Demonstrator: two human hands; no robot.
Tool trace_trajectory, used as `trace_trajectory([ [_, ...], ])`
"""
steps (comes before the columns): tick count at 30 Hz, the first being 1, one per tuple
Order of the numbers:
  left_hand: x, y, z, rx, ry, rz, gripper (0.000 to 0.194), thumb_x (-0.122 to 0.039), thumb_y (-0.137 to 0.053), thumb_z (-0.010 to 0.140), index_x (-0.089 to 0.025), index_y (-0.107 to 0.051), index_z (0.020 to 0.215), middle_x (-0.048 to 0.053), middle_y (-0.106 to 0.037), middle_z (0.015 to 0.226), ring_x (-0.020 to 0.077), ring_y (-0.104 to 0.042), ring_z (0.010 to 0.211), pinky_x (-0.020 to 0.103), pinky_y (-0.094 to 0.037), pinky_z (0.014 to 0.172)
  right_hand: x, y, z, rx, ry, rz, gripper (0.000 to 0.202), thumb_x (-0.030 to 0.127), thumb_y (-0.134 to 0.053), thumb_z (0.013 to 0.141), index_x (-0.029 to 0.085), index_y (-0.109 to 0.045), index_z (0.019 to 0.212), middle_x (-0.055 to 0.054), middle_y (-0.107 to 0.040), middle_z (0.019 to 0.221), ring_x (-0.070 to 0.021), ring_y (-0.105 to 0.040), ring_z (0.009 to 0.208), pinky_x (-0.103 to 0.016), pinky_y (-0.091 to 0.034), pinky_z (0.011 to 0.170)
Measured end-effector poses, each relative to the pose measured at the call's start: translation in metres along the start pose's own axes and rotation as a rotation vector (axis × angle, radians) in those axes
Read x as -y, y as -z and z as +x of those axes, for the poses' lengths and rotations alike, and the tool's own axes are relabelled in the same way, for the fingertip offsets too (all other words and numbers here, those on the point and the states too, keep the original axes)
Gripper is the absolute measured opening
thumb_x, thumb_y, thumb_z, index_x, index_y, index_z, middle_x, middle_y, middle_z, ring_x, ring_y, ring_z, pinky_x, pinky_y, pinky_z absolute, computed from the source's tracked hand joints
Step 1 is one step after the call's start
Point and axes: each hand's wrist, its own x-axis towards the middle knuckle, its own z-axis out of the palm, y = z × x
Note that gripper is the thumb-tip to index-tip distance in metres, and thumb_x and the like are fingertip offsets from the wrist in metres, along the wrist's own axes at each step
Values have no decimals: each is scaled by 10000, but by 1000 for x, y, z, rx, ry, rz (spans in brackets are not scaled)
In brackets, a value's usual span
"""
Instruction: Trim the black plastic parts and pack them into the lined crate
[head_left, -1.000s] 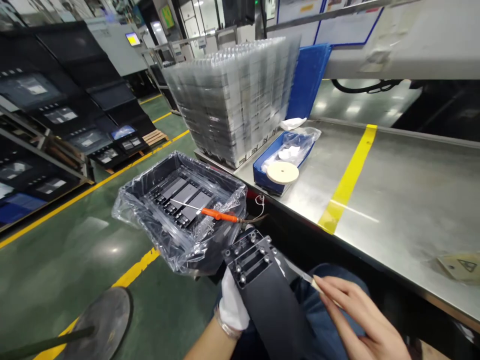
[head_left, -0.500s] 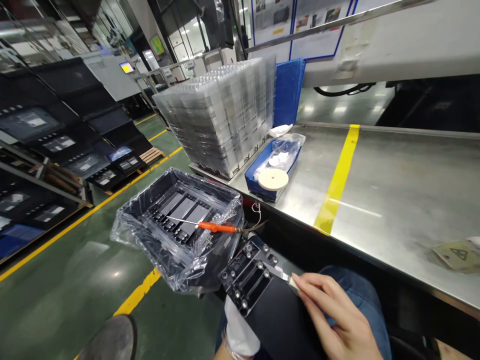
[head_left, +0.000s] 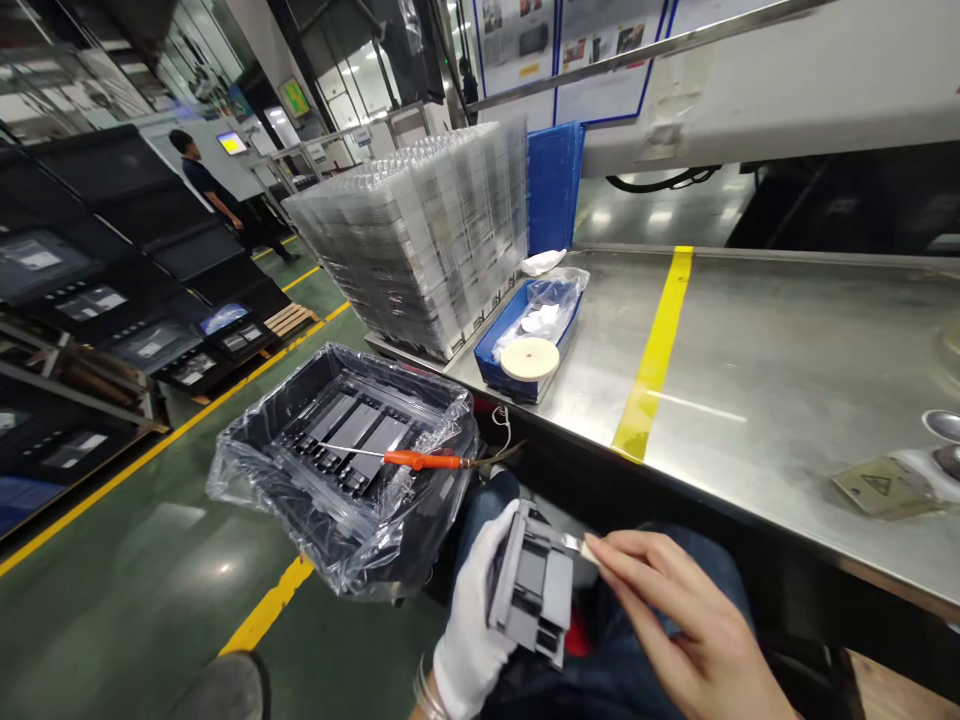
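Note:
My left hand [head_left: 469, 610], in a white glove, is wrapped around a dark grey moulded plastic part [head_left: 536, 590]. The part is tilted so its edge with slots and ribs faces up. Between the bare thumb and fingers of my right hand [head_left: 667, 610] is a small knife [head_left: 576, 546] with a pale handle. Its metal blade reaches the part's upper edge; whether the tip touches is unclear. Left of my hands, a plastic-lined black tote [head_left: 300, 385] holds several similar dark parts [head_left: 352, 430]. Across it lies an orange-handled air gun [head_left: 420, 459] with a thin metal tube.
A steel workbench [head_left: 697, 360] with a yellow tape strip [head_left: 652, 370] runs along the right. On it stand a blue bin [head_left: 487, 365] with a pale disc [head_left: 529, 359] and a tall stack of clear trays [head_left: 427, 240]. A person [head_left: 217, 195] walks at the far left.
My left hand has turned the part from its broad flat face to its edge, and the gloved hand now shows. The knife stays in my right hand. A person has come into view.

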Motion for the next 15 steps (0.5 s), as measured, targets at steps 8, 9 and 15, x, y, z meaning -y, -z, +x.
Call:
trace_trajectory([
  [8,-22,7,2,36,-221,413,853,-221,-729,727,-279,-353,1491,108,-502,1428,307,-479,1315,407,-330,1156,-2,3,0,34,6,-53,293,193,-518,952,257,-667,1196,-57,-685,939,-150,-674,824,-229,-569,699],
  [9,-21,8,0,29,-209,402,851,-203,-733,724,-278,-366,1489,109,-508,1422,316,-482,1309,410,-327,1156,-4,4,-1,32,-6,-69,277,211,-522,955,260,-677,1178,-54,-689,933,-150,-677,811,-230,-571,694],
  [15,-39,9,10,148,-132,155,635,-188,-726,770,-313,-547,1366,75,-611,1286,288,-574,1168,378,-419,1061,-11,6,5,128,-350,208,333,456,-537,944,199,-729,858,-37,-698,722,-150,-687,660,-200,-567,600],
])
